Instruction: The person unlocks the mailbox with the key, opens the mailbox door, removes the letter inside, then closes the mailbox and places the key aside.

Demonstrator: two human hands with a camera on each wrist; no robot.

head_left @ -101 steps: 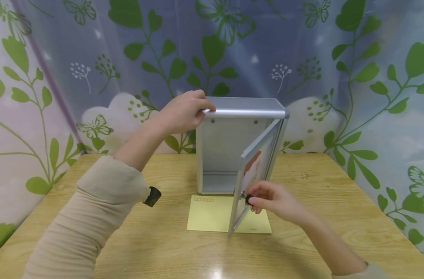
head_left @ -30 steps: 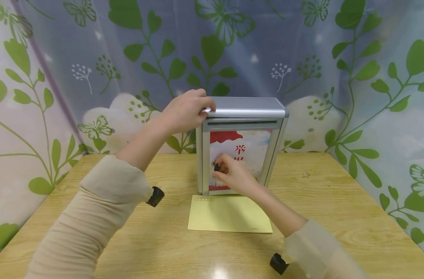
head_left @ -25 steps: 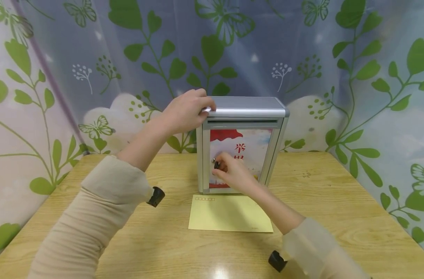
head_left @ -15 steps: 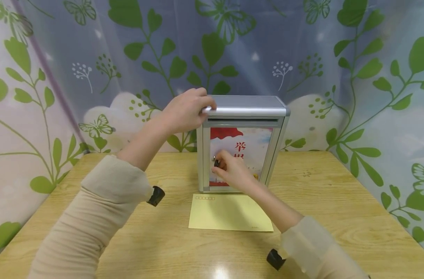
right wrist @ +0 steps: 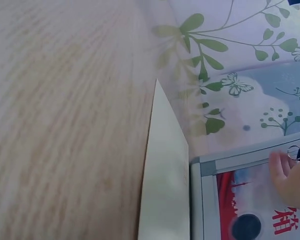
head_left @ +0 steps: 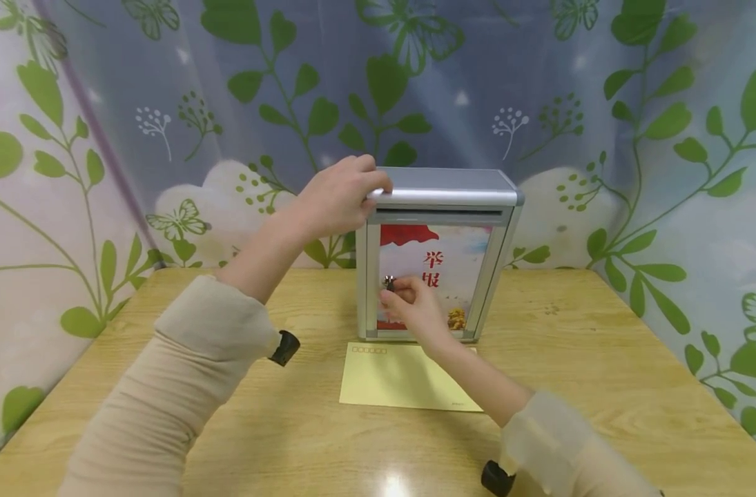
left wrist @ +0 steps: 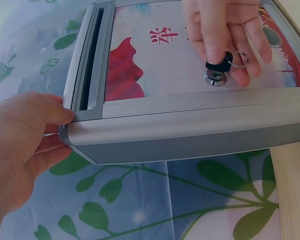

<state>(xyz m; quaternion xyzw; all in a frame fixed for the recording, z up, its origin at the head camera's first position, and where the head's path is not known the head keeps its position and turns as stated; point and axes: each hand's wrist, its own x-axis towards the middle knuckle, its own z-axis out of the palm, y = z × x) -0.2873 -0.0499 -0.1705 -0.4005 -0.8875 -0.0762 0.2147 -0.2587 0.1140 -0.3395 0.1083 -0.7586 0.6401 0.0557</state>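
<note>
A grey metal letter box (head_left: 449,183) stands on the table, its front door (head_left: 471,262) lying flush in the frame. Red characters and a picture cover the door. My left hand (head_left: 337,197) grips the box's upper left corner, thumb at the front. Between thumb and fingers my right hand (head_left: 418,310) pinches the black head of a key (left wrist: 220,62), which sits in the door's silver lock (left wrist: 215,79). A key ring (left wrist: 242,60) hangs from the key in the left wrist view. Its other fingers lie near the door.
A yellow envelope (head_left: 384,379) lies flat on the wooden table (head_left: 278,428), just before the box. Behind stands a leaf-patterned curtain (head_left: 328,90). Black straps (head_left: 284,348) show at both sleeves.
Earlier the door stood swung out to the right; my right hand has brought it leftward, flush with the box. Since half a second ago that hand has twisted with the key. My left hand stays put.
</note>
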